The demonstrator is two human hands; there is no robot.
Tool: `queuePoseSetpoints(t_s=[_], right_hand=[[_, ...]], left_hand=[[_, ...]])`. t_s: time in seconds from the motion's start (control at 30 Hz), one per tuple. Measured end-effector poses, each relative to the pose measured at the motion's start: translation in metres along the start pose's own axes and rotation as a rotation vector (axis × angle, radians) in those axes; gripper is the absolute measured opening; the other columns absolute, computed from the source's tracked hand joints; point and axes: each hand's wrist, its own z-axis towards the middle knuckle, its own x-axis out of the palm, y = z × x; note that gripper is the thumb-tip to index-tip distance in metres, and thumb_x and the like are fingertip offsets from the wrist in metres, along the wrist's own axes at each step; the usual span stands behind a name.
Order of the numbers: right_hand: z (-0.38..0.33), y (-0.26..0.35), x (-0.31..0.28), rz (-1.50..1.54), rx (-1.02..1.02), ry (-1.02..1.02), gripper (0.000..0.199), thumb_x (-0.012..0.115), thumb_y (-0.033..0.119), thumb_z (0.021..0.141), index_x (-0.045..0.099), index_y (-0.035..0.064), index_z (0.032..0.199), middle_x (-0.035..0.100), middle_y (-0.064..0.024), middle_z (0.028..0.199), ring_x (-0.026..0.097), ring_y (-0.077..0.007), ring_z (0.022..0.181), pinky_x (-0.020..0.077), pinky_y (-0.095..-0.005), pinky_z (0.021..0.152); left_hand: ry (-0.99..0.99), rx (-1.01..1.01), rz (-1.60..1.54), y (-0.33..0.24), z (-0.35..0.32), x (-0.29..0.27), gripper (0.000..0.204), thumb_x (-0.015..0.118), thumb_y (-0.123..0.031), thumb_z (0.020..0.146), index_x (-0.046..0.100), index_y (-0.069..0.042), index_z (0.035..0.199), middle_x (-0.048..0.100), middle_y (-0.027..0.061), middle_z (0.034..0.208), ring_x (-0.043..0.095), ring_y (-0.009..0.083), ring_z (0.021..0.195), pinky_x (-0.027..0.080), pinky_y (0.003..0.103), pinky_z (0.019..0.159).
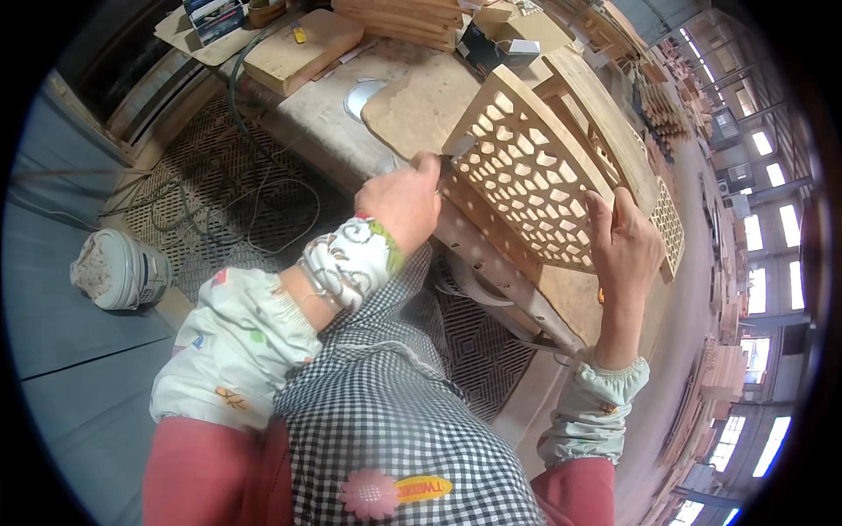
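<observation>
A light wooden piece with a pierced panel [517,180] of irregular openings stands tilted on the workbench. At its right end my right hand [627,238] is closed round the panel's edge, thumb on the near face. By the panel's left edge, my left hand [402,202] is closed on a small tool with a flat grey blade [460,147]. The blade lies against or just in front of the panel; I cannot tell whether it touches. The tool's handle is hidden in my fingers. Behind the pierced face, more slatted wooden parts [579,114] show.
The workbench [329,114] carries a thick wooden board [303,51], stacked wooden pieces [399,19] and an open cardboard box [535,35]. On the floor at left stand a white bucket [123,270] and loose cables [206,219] over a ribbed mat. Timber stacks line the right.
</observation>
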Motion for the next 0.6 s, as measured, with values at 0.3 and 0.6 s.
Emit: queuePoseSetpoints(t_s=[0.3,0.6], right_hand=[[-0.003,0.001,-0.001,-0.036,-0.008,0.003,0.052,0.067,0.051,0.101,0.05,0.0082,0.076,0.058,-0.0117,0.062,0.056,-0.0322,0.054,0.0409,-0.0429,0.054],[-0.004,0.005,-0.009,0.006,-0.006,0.051,0.05,0.069,0.049,0.1,0.051,0.0081,0.077,0.056,-0.0097,0.063,0.056,-0.0316,0.055,0.0398,-0.0428,0.054]], left_hand=[[0.053,0.0,-0.155,0.016,-0.046,-0.035,0.038,0.067,-0.031,0.099,0.05,-0.003,0.119,0.078,0.0144,0.089,0.075,0.0401,0.077,0.06,0.052,0.067],[-0.008,0.076,-0.05,0.013,-0.024,-0.039,0.042,0.069,-0.03,0.097,0.048,-0.002,0.121,0.073,0.0149,0.072,0.074,0.0379,0.068,0.06,0.048,0.059]])
